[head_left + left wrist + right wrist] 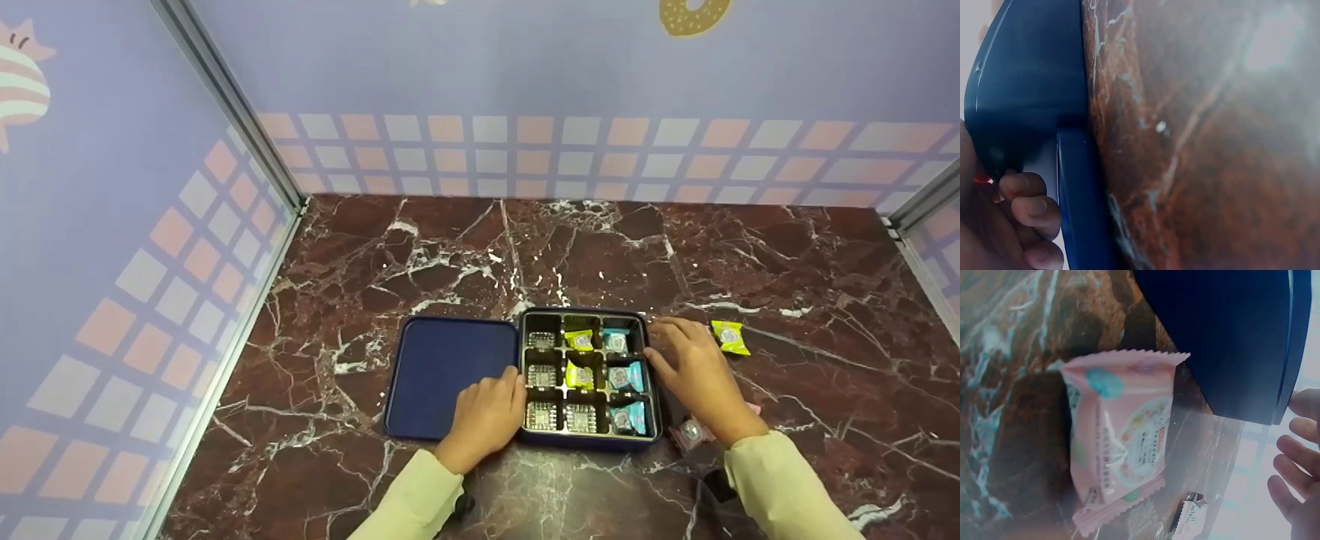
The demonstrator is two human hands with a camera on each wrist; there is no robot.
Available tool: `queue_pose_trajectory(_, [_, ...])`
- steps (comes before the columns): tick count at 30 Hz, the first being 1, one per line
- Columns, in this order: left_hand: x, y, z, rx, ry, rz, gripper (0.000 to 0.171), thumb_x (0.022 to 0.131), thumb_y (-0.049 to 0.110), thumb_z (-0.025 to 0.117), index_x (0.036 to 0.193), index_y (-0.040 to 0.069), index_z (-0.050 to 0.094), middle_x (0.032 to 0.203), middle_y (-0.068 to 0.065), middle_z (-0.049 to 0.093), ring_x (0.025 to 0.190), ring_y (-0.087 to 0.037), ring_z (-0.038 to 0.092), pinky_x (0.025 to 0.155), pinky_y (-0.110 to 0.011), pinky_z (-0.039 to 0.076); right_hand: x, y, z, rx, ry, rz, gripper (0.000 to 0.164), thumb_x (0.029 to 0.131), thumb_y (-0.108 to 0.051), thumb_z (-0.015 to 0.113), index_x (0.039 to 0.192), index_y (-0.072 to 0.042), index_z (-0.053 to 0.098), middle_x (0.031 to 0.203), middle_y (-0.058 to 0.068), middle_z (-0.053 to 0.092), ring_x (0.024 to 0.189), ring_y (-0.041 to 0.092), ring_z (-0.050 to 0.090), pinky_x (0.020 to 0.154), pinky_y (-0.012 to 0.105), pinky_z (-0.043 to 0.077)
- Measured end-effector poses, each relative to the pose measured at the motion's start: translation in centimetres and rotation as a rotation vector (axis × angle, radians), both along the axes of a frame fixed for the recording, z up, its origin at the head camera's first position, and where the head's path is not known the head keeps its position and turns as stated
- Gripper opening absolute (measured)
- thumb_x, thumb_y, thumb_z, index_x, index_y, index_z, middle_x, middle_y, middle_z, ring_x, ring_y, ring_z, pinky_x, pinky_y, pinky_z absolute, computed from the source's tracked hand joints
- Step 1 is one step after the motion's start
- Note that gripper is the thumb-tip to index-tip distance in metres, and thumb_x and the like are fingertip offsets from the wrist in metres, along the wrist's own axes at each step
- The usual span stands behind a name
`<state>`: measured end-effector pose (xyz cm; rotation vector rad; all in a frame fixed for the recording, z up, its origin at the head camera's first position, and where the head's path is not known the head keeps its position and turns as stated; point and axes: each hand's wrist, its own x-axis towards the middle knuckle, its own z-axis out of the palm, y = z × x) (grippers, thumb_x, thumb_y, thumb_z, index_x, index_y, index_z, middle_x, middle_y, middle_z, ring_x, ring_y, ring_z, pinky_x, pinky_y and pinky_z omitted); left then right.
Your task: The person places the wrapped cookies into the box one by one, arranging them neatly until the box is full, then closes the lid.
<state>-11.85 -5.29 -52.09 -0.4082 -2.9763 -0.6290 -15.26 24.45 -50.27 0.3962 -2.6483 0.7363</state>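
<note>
1. Three lilac walls (465, 67) are seen around the work area, each marked with pink and white squares.
2. Beneath them, a dark red marbled tabletop (450, 236) is veined with white.
3. On its near part, a dark blue box (600, 442) is set down flat. Its insert is divided into nine compartments, three by three; ribbed floor is shown in the left column and in the front middle one.
4. Just left of the box, a dark blue lid (450, 367) is laid flat.
5. Two pale sleeves (780, 480) are worn, one on each arm.
6. At the box's right edge, the right hand (694, 367) is placed, its fingers relaxed and slightly bent, the box touched by its fingertips.
7. At the box's left edge, beside the lid, the left hand (487, 411) is placed with bent fingers; whether the box is gripped or only touched cannot be told.
8. Below the right wrist, a pink-wrapped candy (1120, 439) is left on the tabletop, near the box's front right corner.
9. Three blue candies (628, 418) are held in the right column, one per compartment.
10. Two yellow candies (580, 375) are held in the middle column, in the back and centre compartments; a loose yellow candy (730, 337) is seen right of the right hand.
</note>
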Motion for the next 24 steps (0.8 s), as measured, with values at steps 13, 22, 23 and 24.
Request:
queue_pose_trajectory(13, [0.1, -0.1, -0.1, -0.006, 0.037, -0.003, 0.03, 0.102, 0.029, 0.039, 0.077, 0.016, 0.049, 0.055, -0.007, 0.055, 0.045, -0.027, 0.054, 0.038, -0.034, 0.03, 0.4, 1.1, -0.5, 0.018, 0.041, -0.026, 0.03, 0.079, -0.006, 0.077, 0.105, 0.001, 0.066, 0.112, 0.019, 0.063, 0.107, 0.036, 0.057, 0.095, 0.049, 0.044])
queue_pose_trajectory(22, [0.1, 0.0, -0.1, 0.0, 0.042, 0.003, 0.028, 0.101, 0.029, 0.039, 0.081, 0.014, 0.051, 0.059, -0.009, 0.059, 0.049, -0.03, 0.058, 0.04, -0.036, 0.033, 0.9, 2.1, -0.4, 0.043, -0.019, -0.097, 0.029, 0.084, -0.01, 0.072, 0.11, 0.002, 0.064, 0.114, 0.021, 0.062, 0.108, 0.041, 0.056, 0.094, 0.055, 0.041])
queue_pose_trajectory(23, [0.1, 0.0, -0.1, 0.0, 0.041, 0.003, 0.028, 0.101, 0.029, 0.039, 0.081, 0.014, 0.051, 0.059, -0.009, 0.059, 0.049, -0.03, 0.058, 0.04, -0.037, 0.034, 1.0, 2.2, -0.4, 0.049, -0.021, -0.104, 0.03, 0.084, -0.01, 0.071, 0.111, 0.002, 0.064, 0.115, 0.021, 0.063, 0.109, 0.041, 0.056, 0.093, 0.055, 0.04])
queue_pose_trajectory(24, [0.1, 0.0, -0.1, 0.001, 0.039, 0.003, 0.028, 0.101, 0.029, 0.039, 0.081, 0.014, 0.051, 0.059, -0.009, 0.059, 0.049, -0.03, 0.058, 0.04, -0.037, 0.034, 1.0, 2.3, -0.4, 0.054, -0.019, -0.112, 0.031, 0.084, -0.01, 0.071, 0.112, 0.003, 0.064, 0.115, 0.021, 0.063, 0.108, 0.041, 0.056, 0.093, 0.056, 0.04])
